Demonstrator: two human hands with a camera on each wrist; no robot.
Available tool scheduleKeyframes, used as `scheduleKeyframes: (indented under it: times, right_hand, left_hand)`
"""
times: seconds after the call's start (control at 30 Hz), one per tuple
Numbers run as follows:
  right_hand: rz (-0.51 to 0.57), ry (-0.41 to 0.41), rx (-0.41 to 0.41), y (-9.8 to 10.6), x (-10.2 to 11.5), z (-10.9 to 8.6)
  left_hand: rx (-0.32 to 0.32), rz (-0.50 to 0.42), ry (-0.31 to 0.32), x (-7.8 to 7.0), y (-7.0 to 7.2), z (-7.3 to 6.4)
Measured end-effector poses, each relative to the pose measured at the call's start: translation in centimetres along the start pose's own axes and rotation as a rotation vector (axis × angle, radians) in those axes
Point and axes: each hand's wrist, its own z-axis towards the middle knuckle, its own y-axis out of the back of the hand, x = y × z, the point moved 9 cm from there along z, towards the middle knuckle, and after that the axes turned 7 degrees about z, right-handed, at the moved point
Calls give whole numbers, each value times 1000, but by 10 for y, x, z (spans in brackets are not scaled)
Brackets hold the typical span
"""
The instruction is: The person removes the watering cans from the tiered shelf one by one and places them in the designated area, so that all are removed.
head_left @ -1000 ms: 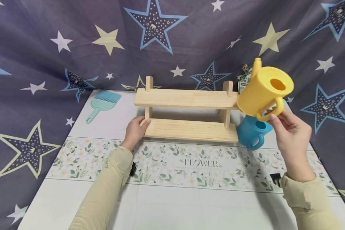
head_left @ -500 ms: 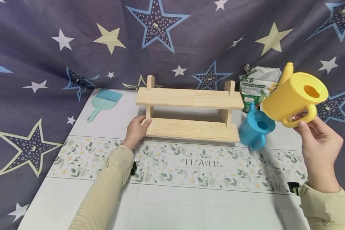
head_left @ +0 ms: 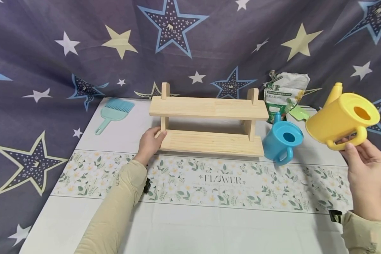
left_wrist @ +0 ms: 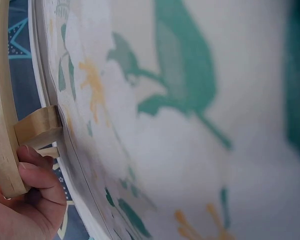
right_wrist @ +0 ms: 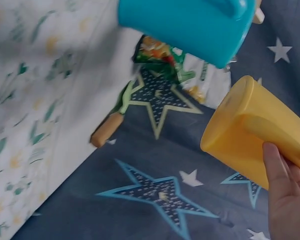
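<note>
My right hand (head_left: pixel 368 169) grips the handle of a yellow watering can (head_left: pixel 339 120), held up in the air at the right with its spout pointing up and away. In the right wrist view the fingers wrap the handle of the yellow can (right_wrist: pixel 245 130). Below and left of it a blue watering can (head_left: pixel 280 141) stands on the table, beside the right end of a two-tier wooden shelf (head_left: pixel 209 107). My left hand (head_left: pixel 150 143) holds the left end of the lower board; the left wrist view shows fingers curled around the board's end (left_wrist: pixel 10 170).
A teal dustpan with brush (head_left: pixel 112 113) lies at the back left. Behind the blue can are a white-and-green bag (head_left: pixel 285 91) with a metal clip and a green trowel (head_left: pixel 299 113), whose wooden handle (right_wrist: pixel 107 130) shows in the right wrist view. A star-patterned cloth hangs behind.
My right hand has carried the yellow watering can right and somewhat lower, uncovering the bag, the blue can and then the trowel. My left hand stays on the shelf.
</note>
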Motion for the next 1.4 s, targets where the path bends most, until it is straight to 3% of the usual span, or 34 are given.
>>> scheduleKeyframes:
  times: [0.67, 1.03, 1.4]
  right_hand:
    - [-46, -263, 13, 13, -66, -9]
    - [-171, -344, 99, 6, -84, -16]
    - [-128, -356, 184, -3, -90, -17]
  left_hand:
    - [7, 0, 13, -2, 1, 0]
    - [5, -3, 20, -1, 1, -1]
    - [3, -1, 32, -1, 1, 0]
